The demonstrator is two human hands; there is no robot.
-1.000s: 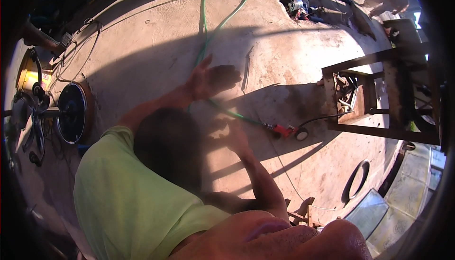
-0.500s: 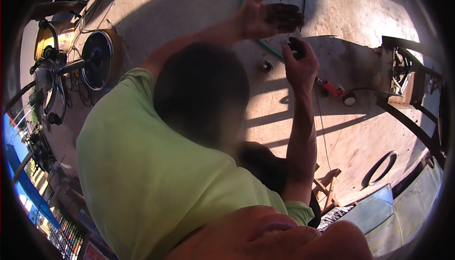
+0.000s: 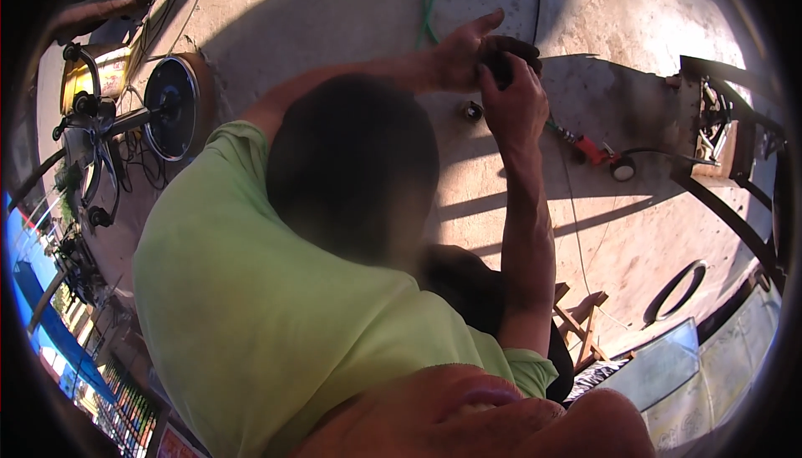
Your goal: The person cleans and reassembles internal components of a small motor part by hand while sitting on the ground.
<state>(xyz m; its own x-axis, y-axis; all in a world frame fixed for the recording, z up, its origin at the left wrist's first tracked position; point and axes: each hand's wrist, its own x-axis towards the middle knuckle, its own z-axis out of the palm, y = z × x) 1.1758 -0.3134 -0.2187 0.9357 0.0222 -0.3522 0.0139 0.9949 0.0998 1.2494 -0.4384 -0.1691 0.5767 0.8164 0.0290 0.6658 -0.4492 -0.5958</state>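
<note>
My left hand (image 3: 462,59) reaches out over the concrete floor with its thumb spread, and its blackened fingers partly curve behind the other hand. Against that palm and those fingers rests my right hand (image 3: 516,106), its dark-stained fingertips bent in towards the thumb. Whether something small lies between the right fingers is hidden. Just below the two hands, a small round metal piece (image 3: 474,111) sits on the floor. To the right of my right hand lies a red hand tool (image 3: 593,151) on a hose, with a round white-faced gauge (image 3: 622,168) beside it.
A wheeled stool (image 3: 171,107) lies tipped over at the left. A green hose (image 3: 430,7) and a thin dark rod (image 3: 537,11) lie beyond my hands. Rightward stand a metal frame (image 3: 702,116), a black tyre-like ring (image 3: 675,291), a wooden frame (image 3: 582,324) and pale sheets (image 3: 660,374).
The two hands were apart and now meet. My left hand has come down slightly and curled its fingers; my right hand has moved up and left onto it.
</note>
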